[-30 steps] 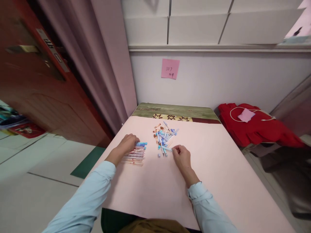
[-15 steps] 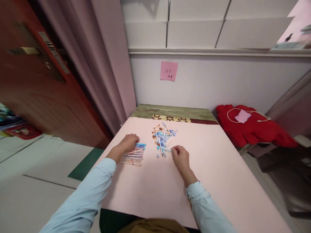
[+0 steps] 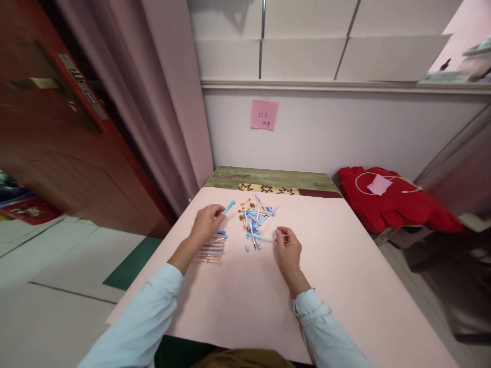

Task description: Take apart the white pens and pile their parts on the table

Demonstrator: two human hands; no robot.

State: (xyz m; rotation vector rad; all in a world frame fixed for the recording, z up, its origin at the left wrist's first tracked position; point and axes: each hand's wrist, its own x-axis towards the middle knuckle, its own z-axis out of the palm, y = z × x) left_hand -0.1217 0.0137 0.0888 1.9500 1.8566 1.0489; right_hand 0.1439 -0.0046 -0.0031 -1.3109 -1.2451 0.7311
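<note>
My left hand (image 3: 207,223), fingers pinched, holds a bright blue pen (image 3: 229,207) with its rounded end pointing away to the upper right. Below that hand lies a row of clear-barrelled pens (image 3: 210,251), with blue ends showing at its far side; the hand hides part of it. To the right is a loose heap of pen parts (image 3: 258,219) in blue, lilac, white and brown. My right hand (image 3: 288,249) is closed at the heap's near right side, at the end of a pale blue pen barrel (image 3: 263,238). A small lilac cap (image 3: 247,248) lies apart.
The table (image 3: 245,306) has a pale pink cover and a patterned far edge. Behind it, a pink note (image 3: 264,115) is stuck on the wall. Red cloth (image 3: 395,204) with a white cable lies at the right; a brown door (image 3: 76,148) and curtain (image 3: 169,92) are at the left.
My left hand has lifted the bright blue pen off the row and tilted it toward the upper right. My right hand has stayed by the pale blue barrel. The view has shifted slightly.
</note>
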